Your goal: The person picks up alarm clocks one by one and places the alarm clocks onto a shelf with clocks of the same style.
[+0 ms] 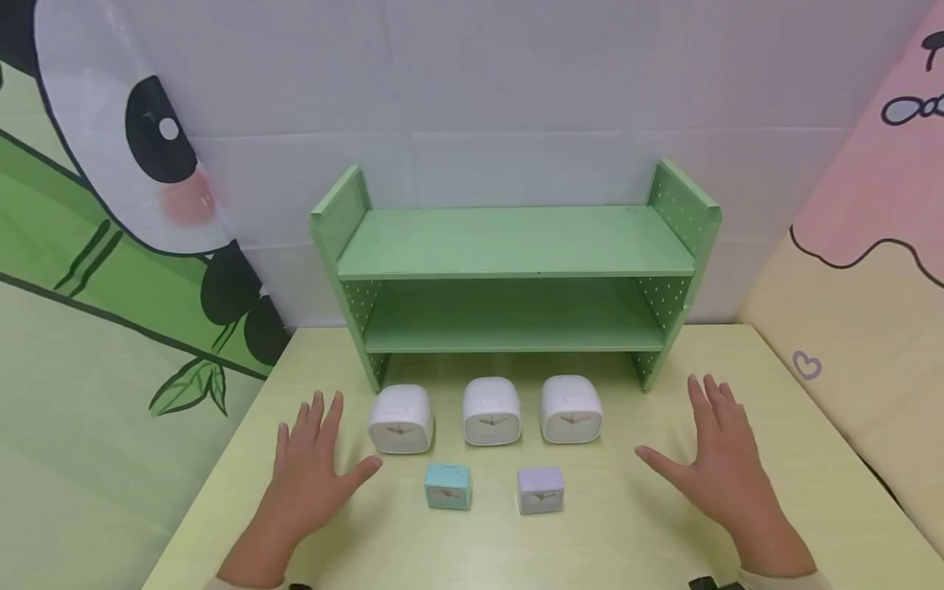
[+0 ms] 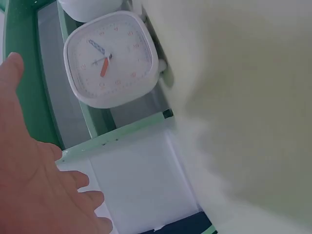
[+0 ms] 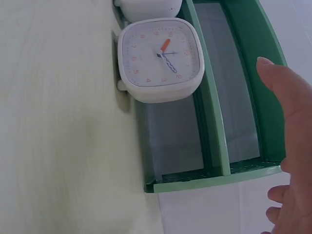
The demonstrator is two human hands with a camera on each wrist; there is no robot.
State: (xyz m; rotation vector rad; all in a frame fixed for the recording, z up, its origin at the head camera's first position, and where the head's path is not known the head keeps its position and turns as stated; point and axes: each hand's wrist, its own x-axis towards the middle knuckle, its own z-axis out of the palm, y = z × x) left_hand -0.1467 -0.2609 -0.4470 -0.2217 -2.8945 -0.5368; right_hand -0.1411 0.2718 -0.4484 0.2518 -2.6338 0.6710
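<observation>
Both hands are spread with straight fingers over the table, holding nothing. In the head view the left hand [image 1: 313, 471] is at the left, its thumb pointing toward the teal clock [image 1: 447, 487] and the left white clock [image 1: 401, 419]. The right hand [image 1: 719, 467] is at the right, nearest the right white clock [image 1: 571, 410] and the lavender clock [image 1: 541, 490]. Between those white clocks stands another white clock [image 1: 492, 411]. The left wrist view shows a rounded white clock face [image 2: 111, 58] beyond the thumb; the right wrist view shows a similar clock [image 3: 161, 61].
A green two-tier shelf [image 1: 516, 242] with perforated sides stands behind the clocks at the back of the pale wooden table [image 1: 501, 549]. A whitish cloth [image 1: 509, 74] hangs behind it. Cartoon-printed cloths flank the table, green on the left [image 1: 81, 459], pink and cream on the right [image 1: 870, 328].
</observation>
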